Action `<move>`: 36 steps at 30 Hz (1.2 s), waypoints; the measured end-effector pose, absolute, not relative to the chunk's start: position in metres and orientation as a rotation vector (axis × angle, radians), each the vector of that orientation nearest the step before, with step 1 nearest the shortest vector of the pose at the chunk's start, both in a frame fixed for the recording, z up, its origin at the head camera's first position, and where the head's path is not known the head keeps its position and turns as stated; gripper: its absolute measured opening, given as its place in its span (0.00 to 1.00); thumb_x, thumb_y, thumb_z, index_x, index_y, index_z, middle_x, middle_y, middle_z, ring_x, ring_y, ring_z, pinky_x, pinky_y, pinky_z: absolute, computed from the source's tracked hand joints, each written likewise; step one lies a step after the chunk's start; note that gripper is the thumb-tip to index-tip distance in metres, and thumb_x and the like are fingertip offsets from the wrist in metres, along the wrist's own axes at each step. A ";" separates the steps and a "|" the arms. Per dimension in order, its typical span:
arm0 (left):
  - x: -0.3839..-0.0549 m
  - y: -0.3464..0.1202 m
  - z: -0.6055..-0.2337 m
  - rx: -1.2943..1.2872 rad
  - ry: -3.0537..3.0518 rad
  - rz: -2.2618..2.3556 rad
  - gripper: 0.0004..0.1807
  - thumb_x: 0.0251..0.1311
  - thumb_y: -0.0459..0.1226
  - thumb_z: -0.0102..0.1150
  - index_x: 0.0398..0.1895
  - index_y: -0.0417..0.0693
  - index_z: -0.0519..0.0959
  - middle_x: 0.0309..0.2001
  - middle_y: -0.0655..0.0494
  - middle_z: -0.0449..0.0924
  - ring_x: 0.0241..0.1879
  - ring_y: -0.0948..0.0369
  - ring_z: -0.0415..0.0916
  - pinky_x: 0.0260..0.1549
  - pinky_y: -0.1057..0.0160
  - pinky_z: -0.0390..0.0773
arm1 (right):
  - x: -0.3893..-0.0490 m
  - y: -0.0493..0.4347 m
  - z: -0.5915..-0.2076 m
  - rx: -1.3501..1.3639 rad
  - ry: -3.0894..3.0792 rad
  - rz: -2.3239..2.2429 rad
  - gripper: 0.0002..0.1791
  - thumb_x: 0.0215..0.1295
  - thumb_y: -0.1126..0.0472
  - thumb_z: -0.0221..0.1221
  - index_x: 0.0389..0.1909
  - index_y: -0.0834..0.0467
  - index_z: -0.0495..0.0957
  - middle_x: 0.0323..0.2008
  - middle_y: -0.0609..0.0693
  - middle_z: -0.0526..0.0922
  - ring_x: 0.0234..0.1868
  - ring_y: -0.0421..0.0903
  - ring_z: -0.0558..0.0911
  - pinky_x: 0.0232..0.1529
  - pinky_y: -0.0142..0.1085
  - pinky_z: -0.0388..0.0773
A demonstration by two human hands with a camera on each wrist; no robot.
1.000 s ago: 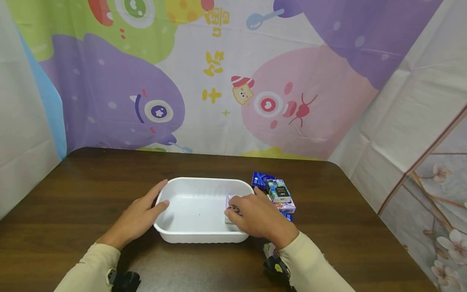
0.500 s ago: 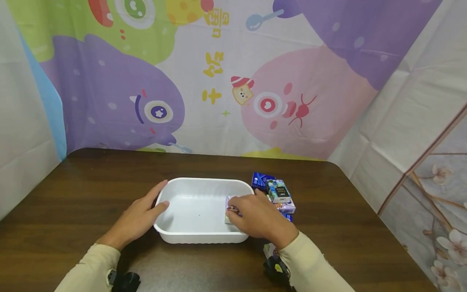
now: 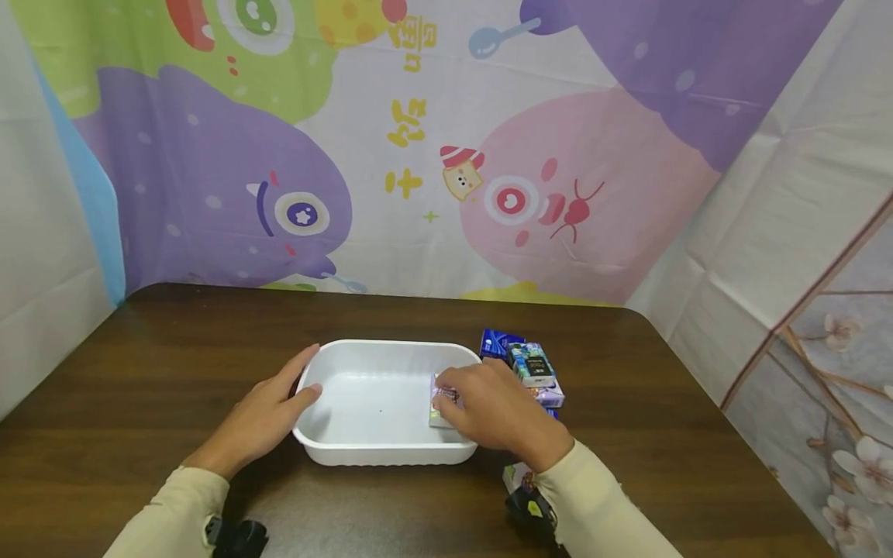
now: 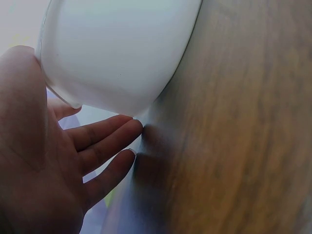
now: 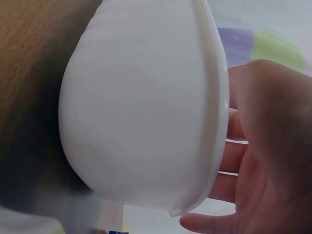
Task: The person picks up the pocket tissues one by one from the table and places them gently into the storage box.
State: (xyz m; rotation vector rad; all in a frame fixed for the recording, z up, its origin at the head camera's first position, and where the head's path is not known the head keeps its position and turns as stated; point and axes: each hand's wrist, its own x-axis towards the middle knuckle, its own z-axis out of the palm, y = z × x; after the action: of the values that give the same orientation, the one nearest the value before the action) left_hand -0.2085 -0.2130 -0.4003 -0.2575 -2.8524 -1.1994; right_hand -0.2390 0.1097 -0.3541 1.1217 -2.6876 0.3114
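A white plastic tub (image 3: 380,457) with rounded corners stands on the table. My left hand (image 3: 268,415) holds its left end, thumb over the rim and fingers along the outside wall. In the left wrist view, the fingers (image 4: 109,141) reach beside the tub's end. A small purple and white printed box (image 3: 439,417) lies inside the tub at its right end. My right hand (image 3: 495,407) reaches over the right rim, thumb and index finger apart at the box. The right wrist view shows the tub's outer wall (image 5: 141,107), which hides the fingertips and the box.
Several small boxes are piled right of the tub: a dark blue box (image 3: 498,341), a blue-green box (image 3: 532,364) and a purple box (image 3: 551,395) under it. Another box (image 3: 516,477) lies partly hidden by my right wrist. A printed cloth (image 3: 391,256) hangs behind the dark wooden table (image 3: 209,325).
My right thumb and index finger have parted slightly, and more of the box's printed face shows between them. The box, the tub and my left hand stay in place.
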 end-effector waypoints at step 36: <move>-0.210 -0.212 -0.400 -0.245 -2.861 -1.209 0.35 0.75 0.45 0.48 0.81 0.55 0.51 0.73 0.38 0.61 0.65 0.37 0.67 0.55 0.33 0.69 | -0.249 0.137 -0.336 0.802 -2.700 0.325 0.11 0.67 0.53 0.59 0.44 0.51 0.87 0.35 0.43 0.87 0.33 0.42 0.82 0.40 0.42 0.81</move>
State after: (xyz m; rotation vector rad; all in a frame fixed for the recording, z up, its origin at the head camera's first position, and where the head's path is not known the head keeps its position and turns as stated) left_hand -0.2097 -0.2125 -0.4003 -0.2449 -2.8610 -1.2089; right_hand -0.2494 0.1372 -0.3358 0.8020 -2.7003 0.3247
